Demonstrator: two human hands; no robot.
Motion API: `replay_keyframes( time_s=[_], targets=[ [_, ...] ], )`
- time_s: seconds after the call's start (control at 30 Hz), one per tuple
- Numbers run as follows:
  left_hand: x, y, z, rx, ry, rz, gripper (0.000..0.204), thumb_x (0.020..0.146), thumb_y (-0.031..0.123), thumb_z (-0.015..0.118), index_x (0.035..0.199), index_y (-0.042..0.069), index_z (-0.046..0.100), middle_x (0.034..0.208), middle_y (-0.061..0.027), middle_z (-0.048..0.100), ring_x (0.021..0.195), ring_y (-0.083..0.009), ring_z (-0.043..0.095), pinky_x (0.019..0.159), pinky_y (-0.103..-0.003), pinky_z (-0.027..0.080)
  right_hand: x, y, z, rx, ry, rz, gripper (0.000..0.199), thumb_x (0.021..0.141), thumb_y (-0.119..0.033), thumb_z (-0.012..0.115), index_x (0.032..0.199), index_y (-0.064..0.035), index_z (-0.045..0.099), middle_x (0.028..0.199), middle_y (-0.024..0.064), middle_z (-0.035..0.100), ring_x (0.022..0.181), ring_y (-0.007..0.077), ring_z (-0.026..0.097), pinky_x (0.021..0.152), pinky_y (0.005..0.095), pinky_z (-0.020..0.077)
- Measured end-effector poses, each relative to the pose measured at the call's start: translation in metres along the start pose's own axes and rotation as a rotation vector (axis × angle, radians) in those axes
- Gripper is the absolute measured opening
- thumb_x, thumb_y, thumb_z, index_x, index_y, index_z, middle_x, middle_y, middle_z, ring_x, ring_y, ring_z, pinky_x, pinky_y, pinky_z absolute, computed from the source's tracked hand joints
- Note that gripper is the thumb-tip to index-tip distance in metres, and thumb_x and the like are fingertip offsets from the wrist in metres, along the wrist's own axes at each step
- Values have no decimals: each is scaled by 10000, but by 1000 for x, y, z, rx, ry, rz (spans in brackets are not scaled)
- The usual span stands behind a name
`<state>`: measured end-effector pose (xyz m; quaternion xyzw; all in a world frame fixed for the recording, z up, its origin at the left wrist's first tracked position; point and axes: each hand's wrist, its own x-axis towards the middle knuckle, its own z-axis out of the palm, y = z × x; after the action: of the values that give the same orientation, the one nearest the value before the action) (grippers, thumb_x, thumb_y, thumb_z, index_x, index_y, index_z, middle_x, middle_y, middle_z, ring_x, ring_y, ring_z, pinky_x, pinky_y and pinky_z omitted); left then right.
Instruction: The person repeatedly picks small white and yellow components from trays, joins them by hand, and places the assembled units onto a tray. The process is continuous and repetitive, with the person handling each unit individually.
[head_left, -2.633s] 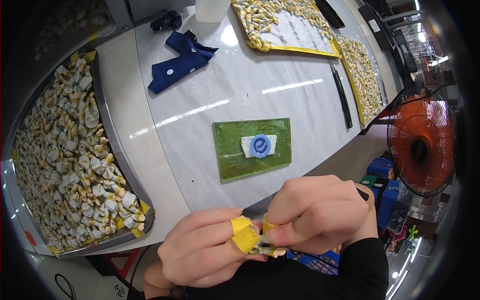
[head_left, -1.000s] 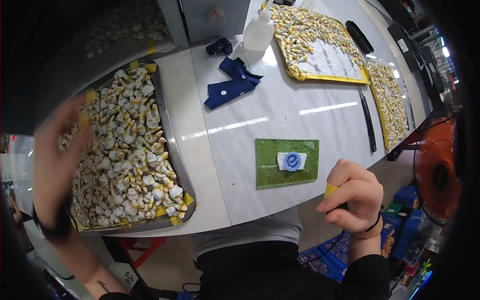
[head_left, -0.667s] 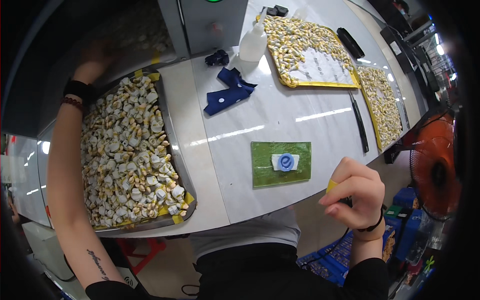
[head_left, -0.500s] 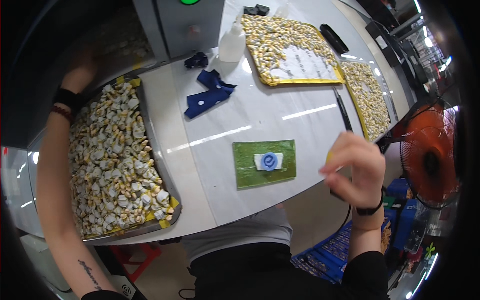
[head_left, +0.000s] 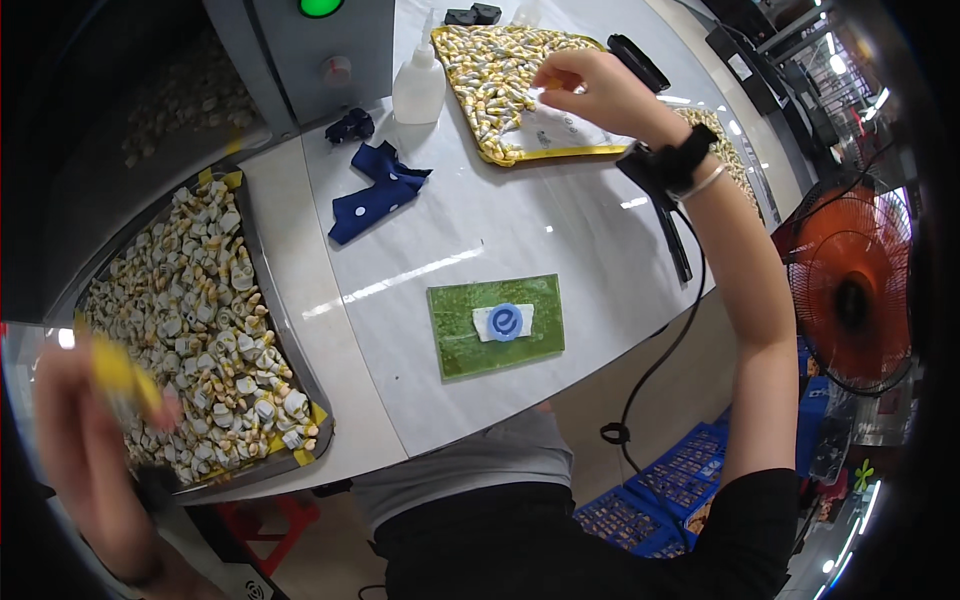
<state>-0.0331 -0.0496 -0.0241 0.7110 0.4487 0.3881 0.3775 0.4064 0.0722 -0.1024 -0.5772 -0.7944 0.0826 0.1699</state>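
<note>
My right hand [head_left: 595, 95] reaches over the far yellow-edged tray [head_left: 560, 153], fingers bent and thumb and forefinger pinched close to the small white-and-yellow pieces [head_left: 490, 75]. Whatever lies in that pinch is too small to make out. At the near left, my left hand [head_left: 90, 430] is smeared by motion above the corner of a metal tray [head_left: 318, 440]. Yellow shows at its fingers, and its grip is unclear. That tray holds a heap of white-and-yellow capped pieces [head_left: 190, 320]. A green pad [head_left: 455, 350] bearing a round blue piece [head_left: 506, 321] on white lies between the hands.
A grey machine [head_left: 330, 90] with a green light stands at the far left. Nearby are a clear pump bottle [head_left: 418, 90] and dark-blue cloth [head_left: 375, 195]. A slim black tool [head_left: 675, 240] lies by my right forearm; a cable hangs off the edge. An orange fan [head_left: 850, 290] stands right.
My left hand has come back from beside the grey machine to the heaped tray's near end. My right hand has gone from the table's near right edge to the far tray. The view has shifted slightly.
</note>
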Motion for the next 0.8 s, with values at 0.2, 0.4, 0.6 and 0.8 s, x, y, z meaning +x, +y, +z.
replay_keyframes(
  time_s=[0.2,0.4,0.6,0.8],
  targets=[
    [-54,14,31,-462,-297,-50,210,886,153,527,789,-32,544,751,-192,515,621,-235,507,596,-313,511,11,-10,14,-91,-64,46,139,740,-40,618,863,25,622,742,110,630,688,174,617,641,277,494],
    [-61,-18,73,-891,-460,1,191,802,103,669,901,-35,583,829,-183,598,681,-229,588,631,-311,515,-5,-13,3,-113,24,-49,115,744,-43,581,839,20,599,739,155,622,723,306,607,650,359,484],
    [-75,-50,120,-1371,-279,-378,384,684,42,781,983,-79,574,909,-186,651,848,-233,654,768,-338,518,-63,-118,-13,213,48,-91,48,800,11,602,837,-15,618,767,68,619,653,129,579,565,245,439],
    [-68,-48,130,-1467,-315,-531,339,731,32,744,992,-67,551,981,-180,631,946,-257,633,852,-373,504,-108,-154,5,88,-100,-301,220,651,37,668,864,-22,667,741,72,597,659,212,596,561,297,482]
  ],
)
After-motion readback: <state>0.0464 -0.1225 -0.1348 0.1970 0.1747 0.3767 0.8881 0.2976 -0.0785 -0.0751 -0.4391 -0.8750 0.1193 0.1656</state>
